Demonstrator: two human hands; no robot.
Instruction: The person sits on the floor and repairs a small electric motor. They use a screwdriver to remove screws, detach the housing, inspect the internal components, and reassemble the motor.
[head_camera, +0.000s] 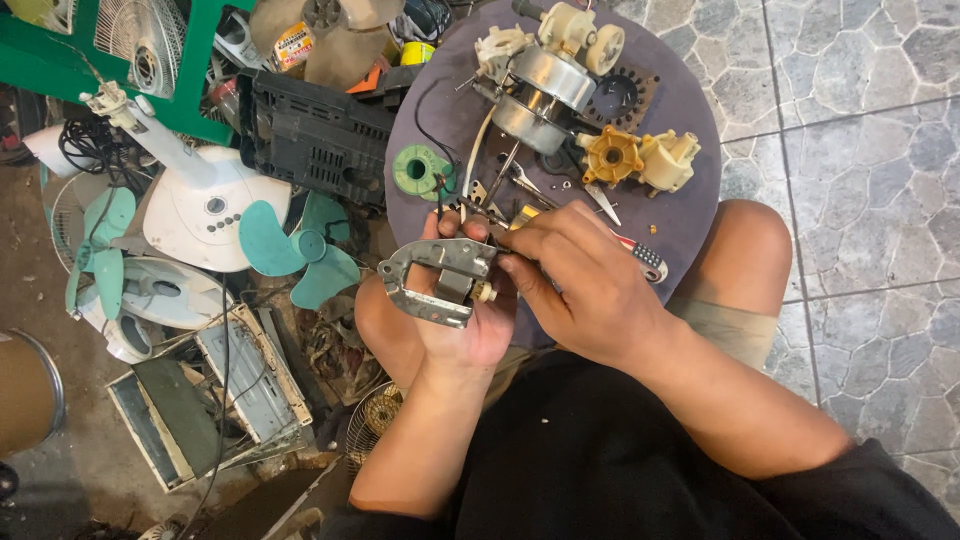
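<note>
The left hand (462, 318) grips a small motor frame (437, 280) over the lap; the right hand (575, 282) fingers pinch something at its shaft (probably a tool, hidden). Careful, steady turning seems needed next.

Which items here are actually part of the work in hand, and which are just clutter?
In hand:
- metal motor bracket, held in left hand
- right hand, fingertips at the bracket's end
- fan motor, yellow gear part, green solder spool on the round tray

Lying about:
- teal fan blades
- white fan base
- black plastic housing
- wire fan guard
</note>
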